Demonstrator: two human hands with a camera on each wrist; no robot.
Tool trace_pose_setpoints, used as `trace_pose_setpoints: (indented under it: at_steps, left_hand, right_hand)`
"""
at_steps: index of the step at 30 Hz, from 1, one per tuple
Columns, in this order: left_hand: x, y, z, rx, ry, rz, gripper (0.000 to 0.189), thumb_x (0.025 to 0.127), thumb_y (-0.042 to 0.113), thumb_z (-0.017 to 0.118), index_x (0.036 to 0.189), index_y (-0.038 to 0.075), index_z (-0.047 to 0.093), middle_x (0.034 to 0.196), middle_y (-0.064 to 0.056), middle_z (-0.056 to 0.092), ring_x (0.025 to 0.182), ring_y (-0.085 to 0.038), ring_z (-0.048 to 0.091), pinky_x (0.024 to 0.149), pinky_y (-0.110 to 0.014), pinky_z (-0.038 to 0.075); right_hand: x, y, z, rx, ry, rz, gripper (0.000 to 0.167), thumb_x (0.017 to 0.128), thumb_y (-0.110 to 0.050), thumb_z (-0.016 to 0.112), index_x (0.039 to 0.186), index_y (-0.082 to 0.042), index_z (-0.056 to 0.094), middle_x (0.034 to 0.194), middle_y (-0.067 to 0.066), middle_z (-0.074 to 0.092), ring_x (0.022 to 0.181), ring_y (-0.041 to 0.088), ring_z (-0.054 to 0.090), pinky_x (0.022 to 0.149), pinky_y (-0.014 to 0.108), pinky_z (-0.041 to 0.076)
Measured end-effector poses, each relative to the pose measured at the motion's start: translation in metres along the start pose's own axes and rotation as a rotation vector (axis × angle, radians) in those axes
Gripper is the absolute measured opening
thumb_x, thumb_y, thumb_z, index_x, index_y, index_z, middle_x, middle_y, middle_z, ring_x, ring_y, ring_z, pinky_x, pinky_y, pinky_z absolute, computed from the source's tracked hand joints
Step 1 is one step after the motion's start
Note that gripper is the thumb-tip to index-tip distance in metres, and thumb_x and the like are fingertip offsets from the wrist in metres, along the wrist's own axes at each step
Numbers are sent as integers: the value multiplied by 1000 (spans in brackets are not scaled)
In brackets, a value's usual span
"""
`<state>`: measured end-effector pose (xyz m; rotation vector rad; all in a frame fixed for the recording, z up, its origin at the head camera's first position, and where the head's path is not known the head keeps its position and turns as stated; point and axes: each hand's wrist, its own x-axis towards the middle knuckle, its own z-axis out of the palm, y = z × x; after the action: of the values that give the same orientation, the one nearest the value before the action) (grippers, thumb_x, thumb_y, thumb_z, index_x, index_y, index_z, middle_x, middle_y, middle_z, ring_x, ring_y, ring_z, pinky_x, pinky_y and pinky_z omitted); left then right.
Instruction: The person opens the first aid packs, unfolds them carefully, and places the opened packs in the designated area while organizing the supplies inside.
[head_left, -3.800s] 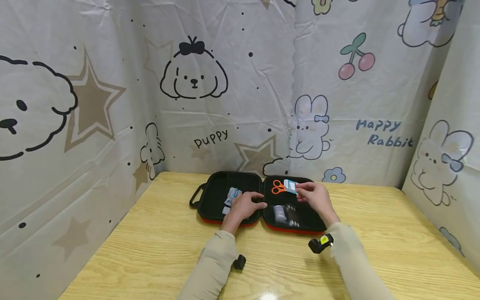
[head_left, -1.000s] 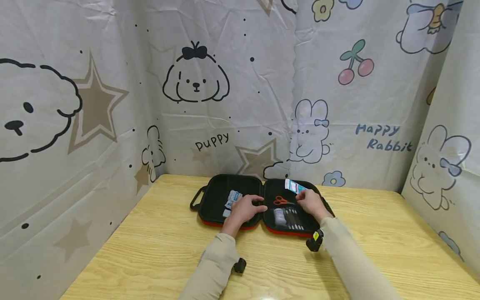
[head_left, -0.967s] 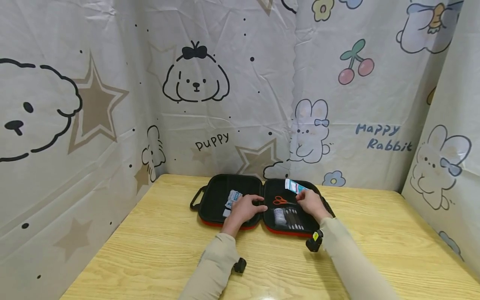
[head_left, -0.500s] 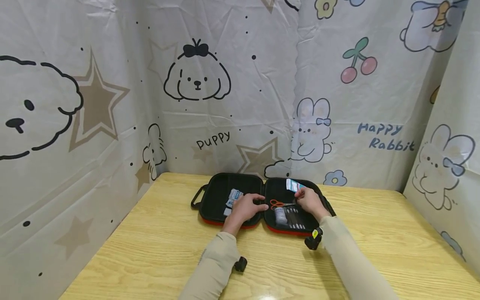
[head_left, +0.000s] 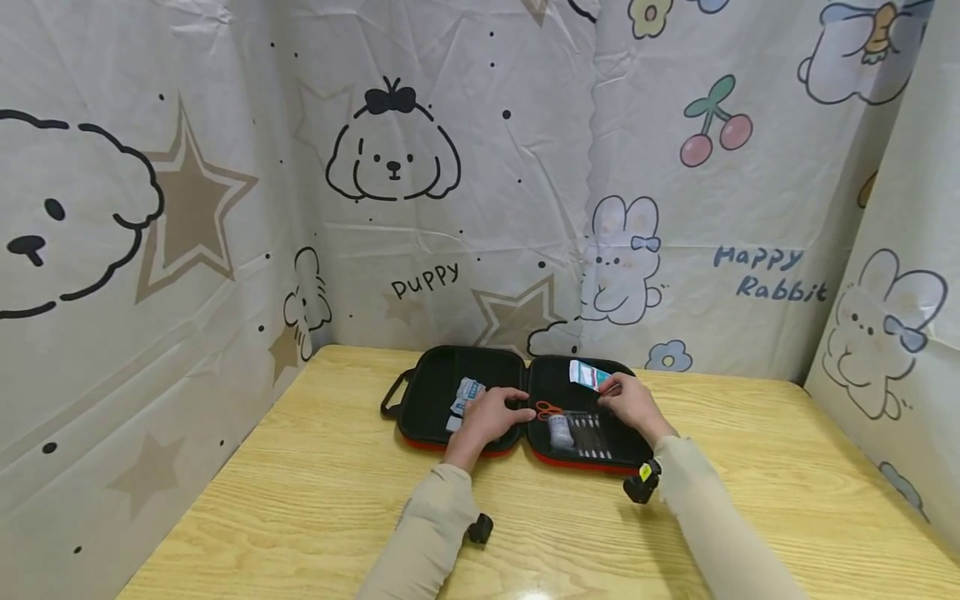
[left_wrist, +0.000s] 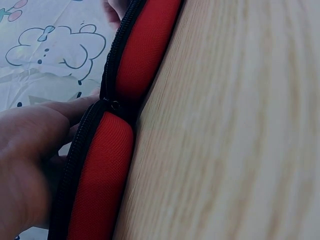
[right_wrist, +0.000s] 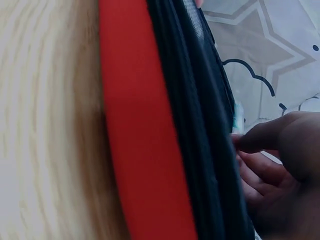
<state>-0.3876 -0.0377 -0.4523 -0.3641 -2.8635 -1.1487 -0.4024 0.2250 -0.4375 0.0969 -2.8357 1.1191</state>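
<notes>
An unzipped black-and-red zip case [head_left: 427,375] lies spread flat, its handle at the left. My left hand [head_left: 491,417] rests over its left half, fingers extended toward the hinge, partly covering blue-and-white packets [head_left: 467,394]. In the left wrist view the left hand [left_wrist: 22,160] shows behind the red wall. Over the right half, my right hand [head_left: 630,404] pinches the lower end of a teal-and-white packet [head_left: 587,375]. Orange-handled scissors [head_left: 547,409] lie just below, blades pointing right. In the right wrist view, the thumb and fingers of the right hand [right_wrist: 280,160] meet beside the packet [right_wrist: 238,115].
A white roll [head_left: 560,432] and several cotton swabs [head_left: 592,438] lie in the front of the case's right half. The light wooden table [head_left: 315,500] extends around the case. A printed cloth [head_left: 480,167] hangs behind and at both sides.
The scissors came out from beneath the packet, then shifted left and toward the front of the case. My right hand has drawn slightly right over the last half second; my left hand has stayed put.
</notes>
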Motion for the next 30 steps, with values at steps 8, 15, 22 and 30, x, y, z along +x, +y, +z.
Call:
trace_pose_setpoints:
  at_steps: [8, 15, 22, 30]
  left_hand:
    - [0, -1, 0, -1, 0, 1, 38, 88, 42, 73, 122, 24, 71, 136, -5, 63, 131, -35, 49, 108, -62, 28]
    - [0, -1, -1, -17, 2, 2, 38, 89, 40, 72, 123, 24, 71, 137, -6, 63, 132, -36, 48, 109, -62, 27]
    - [-1, 1, 0, -10, -2, 5, 37, 89, 40, 73, 122, 23, 71, 136, -6, 63, 131, -37, 48, 109, -62, 28]
    - [-1, 1, 1, -14, 4, -1, 38, 89, 41, 72, 122, 24, 71, 137, -5, 63, 133, -36, 47, 109, -62, 27]
  right_hand:
    - [5, 12, -13, -113, 115, -53, 21, 89, -7, 62, 107, 4, 61, 108, 26, 66, 96, 36, 61, 89, 50, 49]
    - [15, 19, -18, -355, 60, -127, 42, 84, -16, 74, 120, 4, 64, 115, 28, 66, 104, 43, 56, 93, 57, 41]
    - [23, 32, -21, -370, -7, -127, 54, 86, -20, 75, 132, 2, 59, 134, 30, 56, 115, 46, 45, 99, 60, 37]
    - [25, 41, -20, -307, -87, -109, 72, 89, -33, 73, 146, 1, 44, 147, 30, 43, 114, 47, 41, 96, 60, 38]
